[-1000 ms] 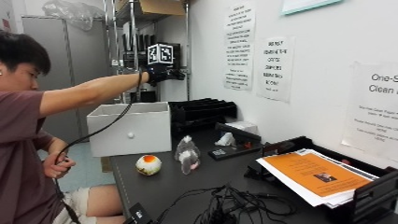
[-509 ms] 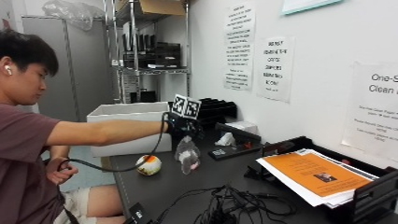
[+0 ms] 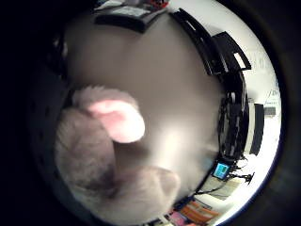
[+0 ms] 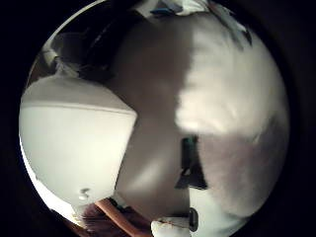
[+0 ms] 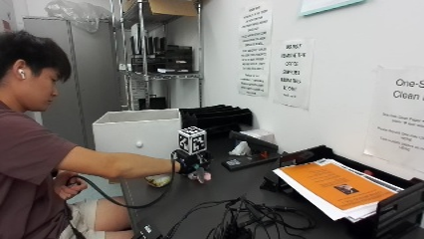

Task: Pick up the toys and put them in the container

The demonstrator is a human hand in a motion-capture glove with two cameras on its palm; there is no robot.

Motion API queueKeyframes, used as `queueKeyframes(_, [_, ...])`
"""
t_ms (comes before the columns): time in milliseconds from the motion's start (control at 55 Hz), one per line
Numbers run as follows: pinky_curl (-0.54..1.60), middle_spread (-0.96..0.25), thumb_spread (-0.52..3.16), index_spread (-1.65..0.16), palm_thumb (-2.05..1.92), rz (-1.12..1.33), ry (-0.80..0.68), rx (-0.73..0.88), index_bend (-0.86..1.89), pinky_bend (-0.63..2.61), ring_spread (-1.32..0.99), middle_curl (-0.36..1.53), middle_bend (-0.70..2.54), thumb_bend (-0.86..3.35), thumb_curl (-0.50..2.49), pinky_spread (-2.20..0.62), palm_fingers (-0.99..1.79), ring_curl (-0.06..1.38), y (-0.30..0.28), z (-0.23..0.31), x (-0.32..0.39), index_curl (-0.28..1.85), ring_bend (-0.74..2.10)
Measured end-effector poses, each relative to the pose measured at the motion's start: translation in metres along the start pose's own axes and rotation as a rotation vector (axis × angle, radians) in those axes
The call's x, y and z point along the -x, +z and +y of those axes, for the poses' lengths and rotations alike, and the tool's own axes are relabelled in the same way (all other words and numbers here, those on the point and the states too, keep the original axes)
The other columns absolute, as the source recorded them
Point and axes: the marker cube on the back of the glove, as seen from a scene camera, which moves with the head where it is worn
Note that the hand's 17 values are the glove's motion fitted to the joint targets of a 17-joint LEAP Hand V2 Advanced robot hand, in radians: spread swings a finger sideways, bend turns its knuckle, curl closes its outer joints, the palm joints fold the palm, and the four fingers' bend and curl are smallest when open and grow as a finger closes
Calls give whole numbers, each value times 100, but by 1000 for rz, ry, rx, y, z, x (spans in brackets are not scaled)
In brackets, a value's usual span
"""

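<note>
Gloved right hand (image 5: 189,164) down on the plush toy (image 5: 201,175), pink-eared fur right under the palm; finger state hidden, cannot tell. White container (image 5: 138,132) close behind.

The outside camera stands off the worktop's (image 5: 225,191) near end, looking along it toward the white container (image 5: 138,132) and shelving at the far end, wall on its right. Both palm cameras sit very close above the dark worktop. The thumb-side view faces the container (image 4: 74,148); the little-finger-side view faces a plush toy (image 3: 108,150) and the black trays (image 3: 225,52) along the wall edge.
</note>
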Motion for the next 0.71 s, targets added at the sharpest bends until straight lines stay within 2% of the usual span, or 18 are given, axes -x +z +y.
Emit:
queueKeyframes(109, [40, -29, 112, -25, 48, 5, 22, 10, 12, 103, -28, 47, 64, 14, 46, -30, 102, 51, -2, 2, -1, 7, 118])
queueKeyframes(182, [42, -29, 100, -28, 58, -28, 64, 144, 25, 100, -30, 55, 80, 17, 53, -32, 118, 54, -8, 0, 0, 9, 118])
queueKeyframes(273, [42, -28, 87, -31, 61, -48, 82, 307, 41, 93, -32, 61, 93, 16, 59, -35, 123, 56, -30, 1, 3, 13, 119])
queueKeyframes(364, [42, -26, 75, -34, 62, -2, 76, 374, 60, 90, -33, 66, 101, 15, 64, -37, 123, 58, -60, 2, 9, 19, 121])
queueKeyframes(509, [44, -22, 61, -35, 63, 31, 62, 306, 79, 91, -33, 71, 109, 13, 72, -38, 119, 60, -142, 6, 23, 27, 125])
queueKeyframes(709, [47, -20, 46, -36, 63, 79, 19, 140, 91, 96, -33, 74, 115, 12, 81, -39, 113, 62, -261, 8, 68, 36, 130])
